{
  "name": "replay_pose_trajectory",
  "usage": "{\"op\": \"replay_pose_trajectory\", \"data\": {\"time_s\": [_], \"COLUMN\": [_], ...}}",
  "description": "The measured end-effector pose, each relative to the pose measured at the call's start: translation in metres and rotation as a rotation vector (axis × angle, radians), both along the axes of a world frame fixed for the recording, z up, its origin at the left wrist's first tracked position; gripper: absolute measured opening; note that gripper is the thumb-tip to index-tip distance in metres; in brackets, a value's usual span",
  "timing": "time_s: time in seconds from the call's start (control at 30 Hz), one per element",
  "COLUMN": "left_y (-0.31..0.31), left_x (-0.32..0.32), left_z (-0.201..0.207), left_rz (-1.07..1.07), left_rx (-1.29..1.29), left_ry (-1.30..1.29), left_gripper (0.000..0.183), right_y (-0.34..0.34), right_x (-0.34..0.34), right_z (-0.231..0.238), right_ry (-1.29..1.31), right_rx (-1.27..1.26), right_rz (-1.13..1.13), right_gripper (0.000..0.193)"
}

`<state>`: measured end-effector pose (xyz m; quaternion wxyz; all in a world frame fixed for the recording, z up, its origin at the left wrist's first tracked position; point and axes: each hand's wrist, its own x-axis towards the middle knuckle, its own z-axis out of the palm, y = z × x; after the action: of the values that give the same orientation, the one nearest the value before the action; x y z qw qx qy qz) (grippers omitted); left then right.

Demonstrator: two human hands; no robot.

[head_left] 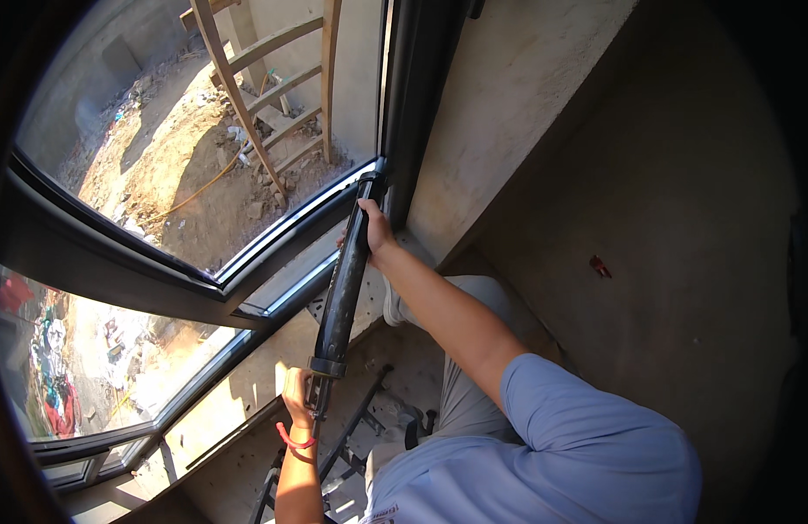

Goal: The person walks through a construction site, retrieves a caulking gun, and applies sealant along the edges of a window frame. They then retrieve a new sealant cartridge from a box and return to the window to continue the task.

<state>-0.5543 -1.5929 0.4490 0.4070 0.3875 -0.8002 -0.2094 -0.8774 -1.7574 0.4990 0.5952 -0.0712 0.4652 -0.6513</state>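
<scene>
A long black caulking gun (336,306) slants across the middle of the view, its far end at the lower corner of the dark window frame (282,236). My left hand (296,395), with a red band at its wrist, is closed round the handle and trigger at the near end. Further up, my right hand (378,229) wraps round the barrel close to its front end. The front cap meets or nearly meets the corner where glass and frame come together; the nozzle itself cannot be made out.
A rough concrete wall (487,113) rises right of the window. Below runs a sunlit sill (225,384). Black metal bars (360,415) stand under me beside my bent leg. A small red object (601,267) lies on the floor. Outside the glass leans a wooden ladder (327,79) over rubble.
</scene>
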Motion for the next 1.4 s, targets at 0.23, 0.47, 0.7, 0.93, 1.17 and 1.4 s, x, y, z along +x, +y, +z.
{"op": "replay_pose_trajectory", "data": {"time_s": [0.23,0.47,0.7,0.93,1.17,1.4], "left_y": [0.000,0.012,0.025,0.015,0.026,0.033], "left_x": [-0.002,-0.023,-0.026,-0.050,-0.071,-0.096], "left_z": [0.005,0.087,0.194,0.248,0.267,0.275], "left_rz": [0.018,0.008,-0.333,-0.610,-0.631,-0.669], "left_rx": [0.036,-0.076,0.670,0.734,0.729,0.569], "left_ry": [-0.019,-0.086,-0.312,-0.233,-0.013,0.048], "left_gripper": [0.022,0.036,0.093,0.081,0.076,0.102], "right_y": [0.002,0.004,0.000,-0.009,0.027,0.238], "right_x": [-0.001,-0.012,-0.037,-0.070,-0.062,-0.003], "right_z": [-0.014,-0.002,0.013,0.008,0.026,0.086], "right_ry": [-0.068,-0.183,-0.230,-0.292,-0.286,0.160], "right_rx": [0.028,0.019,0.002,-0.063,-0.032,-0.308], "right_rz": [-0.001,0.062,0.127,0.173,0.190,0.227], "right_gripper": [0.057,0.064,0.057,0.063,0.087,0.050]}}
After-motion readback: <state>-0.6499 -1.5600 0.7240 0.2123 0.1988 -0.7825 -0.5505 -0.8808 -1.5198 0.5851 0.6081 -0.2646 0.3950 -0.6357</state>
